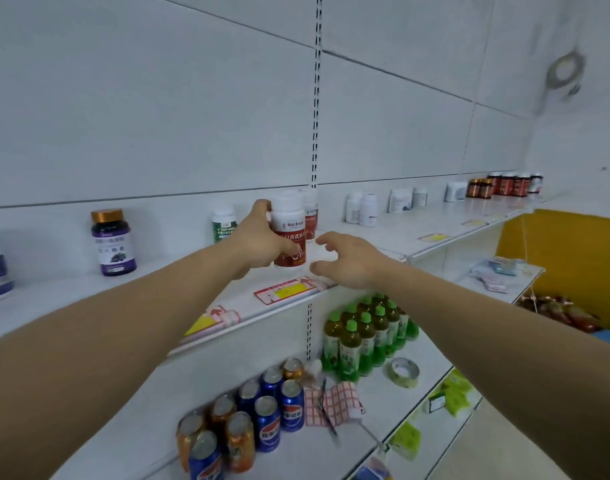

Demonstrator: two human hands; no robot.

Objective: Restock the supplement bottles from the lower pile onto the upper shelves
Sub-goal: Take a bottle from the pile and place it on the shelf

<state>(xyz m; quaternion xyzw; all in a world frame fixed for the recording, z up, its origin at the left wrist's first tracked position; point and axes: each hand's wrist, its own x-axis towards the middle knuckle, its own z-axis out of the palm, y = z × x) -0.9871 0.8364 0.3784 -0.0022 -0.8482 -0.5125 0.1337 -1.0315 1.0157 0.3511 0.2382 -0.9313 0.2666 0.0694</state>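
Upright red-and-white supplement bottle (pixel 289 233) on upper shelf (pixel 158 292), twin bottle (pixel 311 216) behind.

This is a small shop. White metal shelves (pixel 383 233) hang on slotted uprights (pixel 315 98) against a pale panelled wall, as in a store aisle. Price tags (pixel 286 289) sit along the shelf edges. Goods stand in groups by kind: supplement bottles (pixel 113 242) spaced along the upper shelf, more dark bottles (pixel 504 184) at its far end, rows of green-capped tea bottles (pixel 365 337) and soda cans (pixel 248 420) on the shelf below, yellow-green packets (pixel 452 396) lower still. A tape roll (pixel 402 371) lies beside the tea.
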